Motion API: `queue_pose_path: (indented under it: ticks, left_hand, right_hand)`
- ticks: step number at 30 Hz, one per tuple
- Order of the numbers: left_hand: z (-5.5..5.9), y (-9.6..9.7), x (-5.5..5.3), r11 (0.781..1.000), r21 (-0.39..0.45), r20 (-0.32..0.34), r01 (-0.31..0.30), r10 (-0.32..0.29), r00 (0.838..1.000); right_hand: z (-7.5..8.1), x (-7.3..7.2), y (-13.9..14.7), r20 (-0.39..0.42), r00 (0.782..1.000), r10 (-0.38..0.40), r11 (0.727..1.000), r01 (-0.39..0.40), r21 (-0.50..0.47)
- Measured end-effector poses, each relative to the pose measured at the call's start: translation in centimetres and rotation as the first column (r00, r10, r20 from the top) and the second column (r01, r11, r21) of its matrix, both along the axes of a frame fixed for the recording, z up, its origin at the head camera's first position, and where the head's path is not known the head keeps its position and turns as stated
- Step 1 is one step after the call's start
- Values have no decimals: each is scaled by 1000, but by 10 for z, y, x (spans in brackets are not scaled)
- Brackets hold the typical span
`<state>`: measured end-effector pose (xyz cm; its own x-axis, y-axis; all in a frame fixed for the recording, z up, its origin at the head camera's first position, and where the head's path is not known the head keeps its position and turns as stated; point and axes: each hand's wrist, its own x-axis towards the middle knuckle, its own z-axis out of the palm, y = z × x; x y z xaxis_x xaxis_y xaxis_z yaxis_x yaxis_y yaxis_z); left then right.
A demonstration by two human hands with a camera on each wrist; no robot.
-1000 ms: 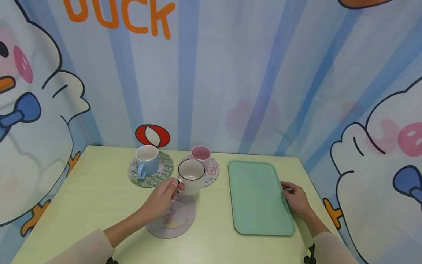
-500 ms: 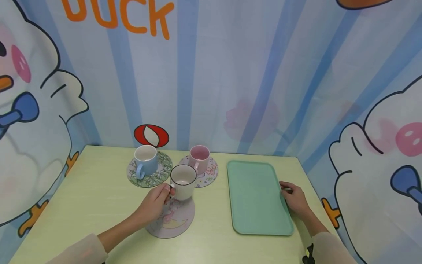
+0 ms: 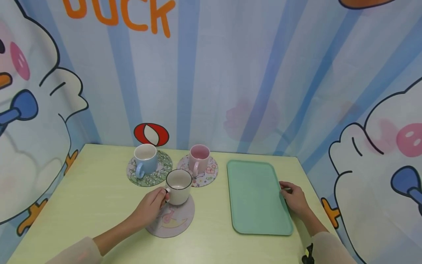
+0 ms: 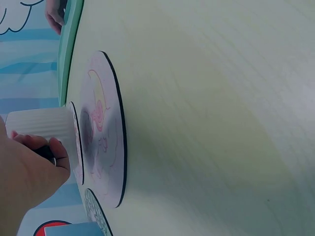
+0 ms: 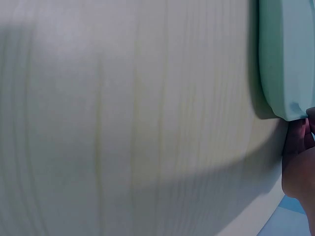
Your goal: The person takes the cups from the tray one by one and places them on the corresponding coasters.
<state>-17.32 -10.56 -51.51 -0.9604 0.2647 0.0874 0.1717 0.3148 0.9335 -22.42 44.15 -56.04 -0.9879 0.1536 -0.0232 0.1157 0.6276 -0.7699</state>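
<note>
My left hand (image 3: 150, 207) grips the handle of a white mug (image 3: 178, 189) with a black rim. The mug is upright over the back part of a round pink coaster (image 3: 171, 223). In the left wrist view, a shadow falls on the coaster and the mug's base looks slightly above it. At the right, my right hand (image 3: 295, 198) pinches the right edge of a green tray (image 3: 258, 201), thumb at the rim and fingers below it in the right wrist view. The tray lies on the table.
A light blue mug (image 3: 146, 159) stands on a green patterned coaster (image 3: 163, 172) at the back left. Beside it, a pink mug (image 3: 199, 161) stands on a flowered coaster (image 3: 210, 174). A printed curtain (image 3: 217, 73) hangs behind the yellow table (image 3: 82, 183).
My left hand has brought the white mug left and toward me, from in front of the pink mug to over the pink coaster. The right hand and tray stay put.
</note>
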Motion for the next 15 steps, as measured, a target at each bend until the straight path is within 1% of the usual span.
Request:
queue_pose_path:
  ticks: [4, 9, 15]
  left_hand:
    - [0, -3, 3, 1000, 14, 2, -4, 4, 1000]
    - [-3, -6, 5, 1000, 8, 5, -14, 14, 1000]
    - [-7, -11, 8, 1000, 0, -6, -5, 5, 1000]
  right_hand:
    - [-1, -1, 1, 1, 1000, -4, 1000, 4, -1]
    - [-2, -1, 3, 7, 1000, 2, 1000, -2, -4]
    - [-3, 0, 3, 10, 1000, 9, 1000, -9, 1]
